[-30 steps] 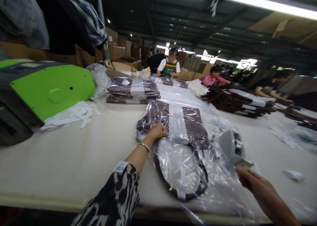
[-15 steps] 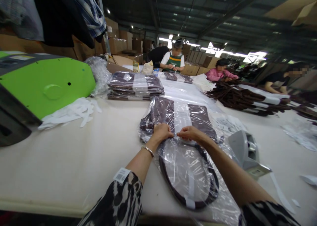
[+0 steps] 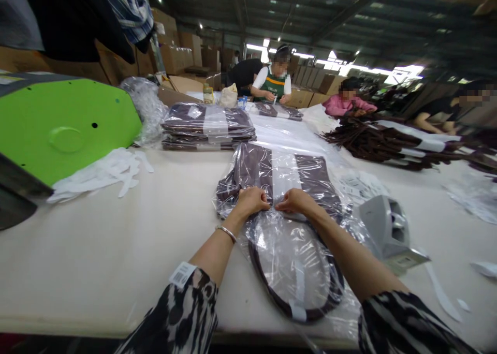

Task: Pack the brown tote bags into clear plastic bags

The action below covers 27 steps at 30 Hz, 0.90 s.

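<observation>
Both my hands pinch a clear plastic bag near its middle, close together with a small gap between the fingertips. My left hand is closed on the film, and my right hand grips it just to the right. Inside the plastic lies a folded dark brown item, perhaps a handbag, with a white paper band across it. A dark looped strap curves toward me under the film, with white wrap at its near end. My fingertips partly hide the film they hold.
At left stands a green machine beside white strips. Wrapped brown items are stacked behind. A grey device sits to the right, near a pile of brown pieces. Co-workers sit across the table.
The view has shifted slightly. My hands keep their pinch on the plastic at nearly the same spot. The co-worker opposite has moved their hands apart a little.
</observation>
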### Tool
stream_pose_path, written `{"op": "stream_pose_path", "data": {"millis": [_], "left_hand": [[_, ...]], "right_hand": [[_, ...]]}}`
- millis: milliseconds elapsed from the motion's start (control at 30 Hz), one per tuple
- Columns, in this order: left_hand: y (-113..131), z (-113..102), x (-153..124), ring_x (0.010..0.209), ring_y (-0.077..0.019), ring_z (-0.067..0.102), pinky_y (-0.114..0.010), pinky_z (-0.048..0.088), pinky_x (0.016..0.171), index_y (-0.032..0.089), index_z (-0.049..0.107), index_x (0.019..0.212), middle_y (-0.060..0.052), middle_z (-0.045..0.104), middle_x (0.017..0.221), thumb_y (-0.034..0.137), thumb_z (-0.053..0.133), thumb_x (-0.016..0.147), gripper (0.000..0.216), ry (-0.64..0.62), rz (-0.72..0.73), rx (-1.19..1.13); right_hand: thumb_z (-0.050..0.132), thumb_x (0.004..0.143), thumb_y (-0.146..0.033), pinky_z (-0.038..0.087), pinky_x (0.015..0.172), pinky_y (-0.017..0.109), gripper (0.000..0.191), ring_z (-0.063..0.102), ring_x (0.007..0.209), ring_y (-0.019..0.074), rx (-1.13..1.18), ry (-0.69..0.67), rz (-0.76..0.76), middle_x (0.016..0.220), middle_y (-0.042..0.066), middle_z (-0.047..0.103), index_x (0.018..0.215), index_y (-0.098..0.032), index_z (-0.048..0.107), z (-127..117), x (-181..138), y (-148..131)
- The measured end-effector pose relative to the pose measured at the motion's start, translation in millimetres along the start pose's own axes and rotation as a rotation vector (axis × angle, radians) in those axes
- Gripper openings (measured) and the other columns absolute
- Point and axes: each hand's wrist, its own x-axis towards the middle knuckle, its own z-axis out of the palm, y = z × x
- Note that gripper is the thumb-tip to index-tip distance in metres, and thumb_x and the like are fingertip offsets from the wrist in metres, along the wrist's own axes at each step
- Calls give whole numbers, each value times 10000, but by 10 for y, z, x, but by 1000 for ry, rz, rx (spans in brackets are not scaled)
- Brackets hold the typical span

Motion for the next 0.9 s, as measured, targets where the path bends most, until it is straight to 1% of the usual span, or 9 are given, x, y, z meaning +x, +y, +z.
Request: {"op": "stream_pose_path", "data": {"millis": [100,167,267,400,467,567,700,800,900], "left_hand": [[-3,-22,-5,840,-208,656,-330,431,829,241,725,733,15,732,759,289,718,661,87,-15,3,-5],[0,-39,-14,853,-205,656,-320,431,830,238,724,742,17,735,778,297,726,662,100,-19,5,-8],[11,-60,-28,839,-198,656,-306,434,813,231,719,733,18,731,779,278,738,652,95,-23,-1,-11],[23,-61,-41,815,-192,652,-297,431,791,228,709,719,21,724,760,243,744,631,95,-14,-11,-22],[29,-53,-48,822,-197,650,-303,426,794,227,702,713,19,722,753,250,743,630,95,2,-9,-23],[38,-41,-56,821,-205,647,-316,418,802,226,694,701,14,716,734,293,748,634,109,20,-3,-21],[21,-20,-43,805,-204,649,-319,412,796,222,691,687,10,715,729,330,740,657,122,32,-6,-34],[-35,4,-10,782,-189,648,-300,408,771,216,696,696,12,715,731,369,724,694,155,32,1,-71],[-95,23,21,740,-166,643,-273,402,723,213,706,709,24,715,722,408,723,711,196,13,13,-116]], "right_hand": [[820,558,-570,431,659,308,437,665,888,303,-72,97,37,859,124,729,721,-183,698,5,-23,32],[814,549,-607,427,675,316,493,654,929,319,-79,133,49,917,134,722,772,-185,687,9,-54,102],[798,575,-606,401,620,278,491,656,847,268,-38,146,45,847,85,714,798,-192,655,-21,-115,269],[789,622,-553,347,511,245,425,610,614,179,68,123,41,612,12,646,726,-187,600,-123,-194,437],[737,679,-590,343,492,239,430,581,552,152,132,123,18,562,-4,620,718,-190,585,-159,-213,415],[656,744,-630,356,492,237,443,576,538,139,210,138,-27,598,2,644,736,-191,592,-186,-234,269],[654,760,-518,365,525,245,328,576,560,140,221,198,-46,616,4,654,716,-196,613,-308,-405,225],[572,792,-492,407,591,278,300,601,619,174,192,373,-36,656,23,673,729,-208,647,-503,-737,611],[526,801,-560,453,683,379,361,647,743,262,140,756,103,818,95,718,843,-236,682,-684,-1137,1363]]}}
